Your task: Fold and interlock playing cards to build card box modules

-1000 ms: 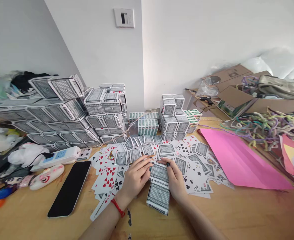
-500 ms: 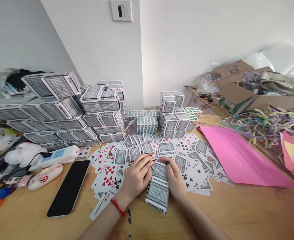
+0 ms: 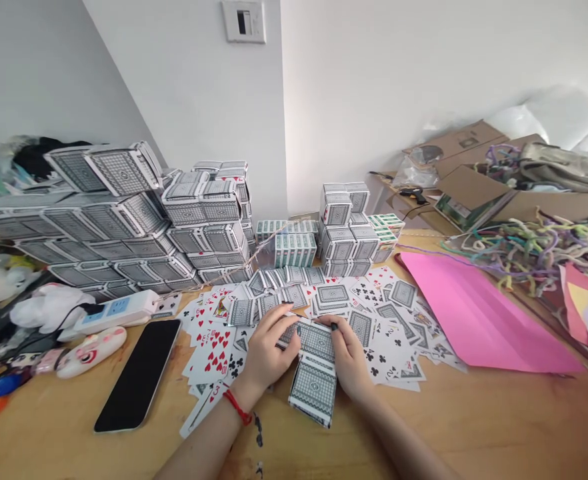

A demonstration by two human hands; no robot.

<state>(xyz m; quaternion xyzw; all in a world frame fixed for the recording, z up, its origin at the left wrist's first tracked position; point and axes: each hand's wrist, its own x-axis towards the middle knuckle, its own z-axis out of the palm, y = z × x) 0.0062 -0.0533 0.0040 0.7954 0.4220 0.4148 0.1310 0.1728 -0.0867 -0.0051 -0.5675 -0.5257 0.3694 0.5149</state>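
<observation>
In the head view, a joined piece of grey-backed playing cards lies near the middle of the table, one folded section in front of another. My right hand grips the right side of its far section, thumb along the edge. My left hand, with a red cord at the wrist, is at the left of that section. Its fingers and thumb pinch a patterned playing card that angles out from the piece. The fingers partly hide where this card meets the rest. Loose playing cards lie scattered beyond and beside both hands.
Stacked card blocks rise at the back left, with a smaller card stack right of centre. A black phone lies left, pink paper right. Coloured yarn and a cardboard box are at far right.
My left hand has shifted slightly left and its fingers have parted from the piece's top, so a patterned card now shows angled out on the left. My right hand stays nearly still.
</observation>
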